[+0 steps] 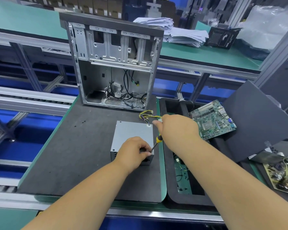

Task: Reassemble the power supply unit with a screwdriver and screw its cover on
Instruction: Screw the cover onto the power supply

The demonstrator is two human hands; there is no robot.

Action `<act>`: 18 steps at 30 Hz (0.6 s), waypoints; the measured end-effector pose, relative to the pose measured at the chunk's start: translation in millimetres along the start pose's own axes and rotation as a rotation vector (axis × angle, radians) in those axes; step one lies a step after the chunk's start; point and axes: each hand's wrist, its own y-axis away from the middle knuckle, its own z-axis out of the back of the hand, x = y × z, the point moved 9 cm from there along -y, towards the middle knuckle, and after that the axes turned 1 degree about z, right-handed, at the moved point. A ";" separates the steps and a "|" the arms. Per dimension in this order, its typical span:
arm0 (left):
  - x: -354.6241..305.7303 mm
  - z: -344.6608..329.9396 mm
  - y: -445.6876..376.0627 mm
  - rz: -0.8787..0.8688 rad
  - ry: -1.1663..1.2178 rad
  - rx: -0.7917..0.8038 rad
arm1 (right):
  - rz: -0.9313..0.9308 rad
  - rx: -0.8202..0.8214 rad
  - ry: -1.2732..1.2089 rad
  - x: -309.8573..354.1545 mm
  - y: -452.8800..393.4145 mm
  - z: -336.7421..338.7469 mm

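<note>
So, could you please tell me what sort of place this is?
Probably a computer assembly or repair line: an open PC case stands on the workbench mat, a bare motherboard lies nearby, and roller conveyors run alongside.

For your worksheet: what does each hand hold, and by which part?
Right hand grips the screwdriver by its handle; left hand steadies its tip at the metal box.

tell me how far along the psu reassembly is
Done: the cover sits on the power supply unit, with screws showing at its far right and near left corners. In hand: the right hand holds the screwdriver, tip down at the near right corner, where the left hand steadies the tip. Left: finishing this screw; the far left corner looks unscrewed.
</note>
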 end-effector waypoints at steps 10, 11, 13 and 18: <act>-1.3 0.9 0.1 0.003 0.002 0.007 | 0.095 -0.020 -0.004 7.6 1.7 3.1; -1.6 0.8 0.2 0.003 0.006 0.010 | 0.087 -0.031 0.014 8.1 2.3 1.0; -2.0 1.2 1.0 0.005 0.005 0.007 | 0.136 0.024 -0.182 10.3 3.1 -3.0; -1.1 1.1 1.2 0.014 -0.009 0.005 | 0.256 0.062 -0.286 17.3 2.4 4.0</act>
